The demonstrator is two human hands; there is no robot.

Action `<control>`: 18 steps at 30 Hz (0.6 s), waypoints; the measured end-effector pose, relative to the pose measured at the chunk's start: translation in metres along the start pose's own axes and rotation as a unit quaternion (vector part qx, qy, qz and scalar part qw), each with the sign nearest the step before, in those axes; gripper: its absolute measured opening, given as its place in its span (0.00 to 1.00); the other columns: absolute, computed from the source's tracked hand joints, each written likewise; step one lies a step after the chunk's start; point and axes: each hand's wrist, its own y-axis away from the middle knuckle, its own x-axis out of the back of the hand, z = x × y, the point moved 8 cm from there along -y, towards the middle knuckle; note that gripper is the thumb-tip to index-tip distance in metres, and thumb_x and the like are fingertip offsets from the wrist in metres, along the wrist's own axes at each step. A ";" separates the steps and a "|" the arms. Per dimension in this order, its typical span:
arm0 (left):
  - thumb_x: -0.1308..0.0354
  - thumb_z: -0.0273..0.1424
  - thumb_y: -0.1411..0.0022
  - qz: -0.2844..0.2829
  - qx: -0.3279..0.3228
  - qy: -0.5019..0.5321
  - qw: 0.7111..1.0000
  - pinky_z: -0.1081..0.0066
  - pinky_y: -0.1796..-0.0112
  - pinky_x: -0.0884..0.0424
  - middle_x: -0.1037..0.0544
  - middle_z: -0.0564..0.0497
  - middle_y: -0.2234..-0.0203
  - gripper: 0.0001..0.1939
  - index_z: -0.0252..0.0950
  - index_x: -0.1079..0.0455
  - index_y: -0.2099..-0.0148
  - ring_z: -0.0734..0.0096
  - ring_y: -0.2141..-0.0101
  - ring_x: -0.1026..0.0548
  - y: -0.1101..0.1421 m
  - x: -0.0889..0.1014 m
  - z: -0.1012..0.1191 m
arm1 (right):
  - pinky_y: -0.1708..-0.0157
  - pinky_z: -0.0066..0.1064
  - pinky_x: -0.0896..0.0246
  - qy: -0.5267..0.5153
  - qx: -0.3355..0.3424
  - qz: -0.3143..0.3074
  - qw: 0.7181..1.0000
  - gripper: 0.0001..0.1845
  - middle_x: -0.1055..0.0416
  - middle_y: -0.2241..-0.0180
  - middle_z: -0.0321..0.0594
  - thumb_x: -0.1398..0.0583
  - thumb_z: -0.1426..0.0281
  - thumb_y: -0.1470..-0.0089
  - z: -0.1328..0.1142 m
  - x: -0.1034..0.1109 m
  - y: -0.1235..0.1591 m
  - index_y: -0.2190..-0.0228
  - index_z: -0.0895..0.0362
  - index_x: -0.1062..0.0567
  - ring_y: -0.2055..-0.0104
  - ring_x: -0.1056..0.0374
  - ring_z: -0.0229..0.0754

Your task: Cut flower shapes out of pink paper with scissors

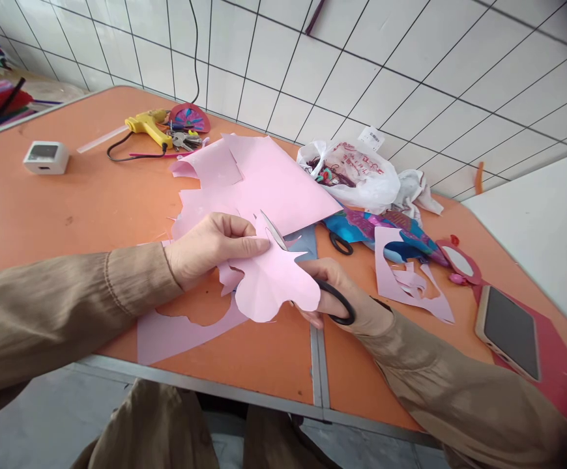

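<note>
Between thumb and fingers, my left hand [219,247] pinches a pink paper cutout [276,280] with rounded, petal-like lobes. My right hand [335,293] grips black-handled scissors [339,305], its fingers in the loops. The blades poke out above the cutout's upper edge, close to my left thumb; part of them is hidden behind the paper. Under and behind my hands lie large pink paper sheets [268,182]. A pink offcut [190,335] with a curved cut edge lies near the table's front edge.
On the orange table [131,215] sit a yellow glue gun [151,128], keys [186,139] and a white box-shaped device [46,157]. Rightward are a plastic bag [362,172], paper scraps [410,280], another black scissor loop [341,244] and a phone [511,332]. A tiled wall stands behind.
</note>
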 end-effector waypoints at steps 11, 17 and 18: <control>0.39 0.30 0.37 -0.008 -0.002 -0.005 1.000 0.82 0.88 0.43 0.31 0.52 0.91 0.18 0.32 0.34 0.78 0.79 0.91 0.35 -0.001 -0.001 0.000 | 0.85 0.22 0.48 -0.006 -0.011 -0.006 1.000 0.17 0.37 0.88 0.27 0.35 0.58 0.45 0.004 0.001 0.002 0.68 0.61 0.26 0.87 0.43 0.30; 0.39 0.29 0.37 -0.008 0.004 0.004 1.000 0.82 0.89 0.44 0.30 0.52 0.91 0.17 0.31 0.33 0.78 0.78 0.91 0.35 0.000 -0.001 0.001 | 0.87 0.23 0.50 0.001 -0.015 0.012 1.000 0.17 0.39 0.90 0.27 0.34 0.57 0.49 0.000 -0.001 0.000 0.72 0.58 0.28 0.89 0.45 0.31; 0.39 0.29 0.37 -0.007 0.004 0.006 1.000 0.82 0.89 0.44 0.30 0.52 0.91 0.17 0.31 0.32 0.78 0.78 0.91 0.35 0.000 -0.001 0.001 | 0.88 0.23 0.50 0.004 -0.015 0.015 1.000 0.17 0.40 0.91 0.26 0.34 0.57 0.49 -0.001 -0.001 0.000 0.73 0.58 0.28 0.90 0.45 0.31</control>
